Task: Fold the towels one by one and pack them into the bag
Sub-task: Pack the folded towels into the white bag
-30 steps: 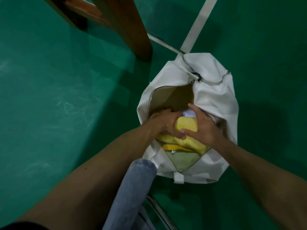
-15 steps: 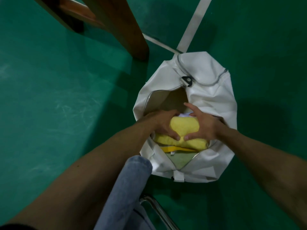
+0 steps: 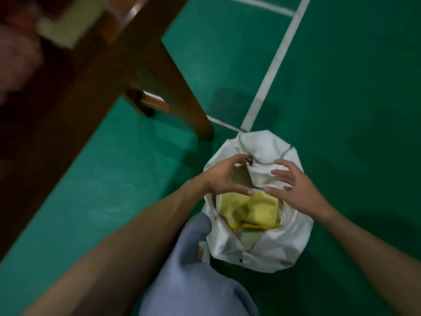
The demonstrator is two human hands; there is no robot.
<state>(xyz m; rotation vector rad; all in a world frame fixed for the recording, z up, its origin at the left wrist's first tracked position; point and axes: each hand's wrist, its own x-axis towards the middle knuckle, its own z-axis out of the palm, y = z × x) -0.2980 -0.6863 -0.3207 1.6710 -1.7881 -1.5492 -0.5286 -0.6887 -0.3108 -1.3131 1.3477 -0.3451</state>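
A white bag (image 3: 289, 245) stands open on the green floor. Inside it lies a folded yellow towel (image 3: 252, 208) on top of other folded cloth, with a pale green piece showing below. My left hand (image 3: 224, 176) hovers above the bag's opening, fingers spread and loosely curved, holding nothing. My right hand (image 3: 296, 185) hovers beside it over the bag's far right side, fingers also spread and empty. Both thumbs point toward each other just above the towel. The picture is blurred.
A brown wooden table leg (image 3: 182, 94) stands just left of the bag, with the dark tabletop edge (image 3: 75, 92) running to the lower left. My knee in blue jeans (image 3: 193, 270) is close to the bag. White floor lines (image 3: 273, 65) run behind.
Both hands have let go of the yellow towel and lifted up out of the bag. The towel stays inside. The camera has tilted up, bringing the table into view.
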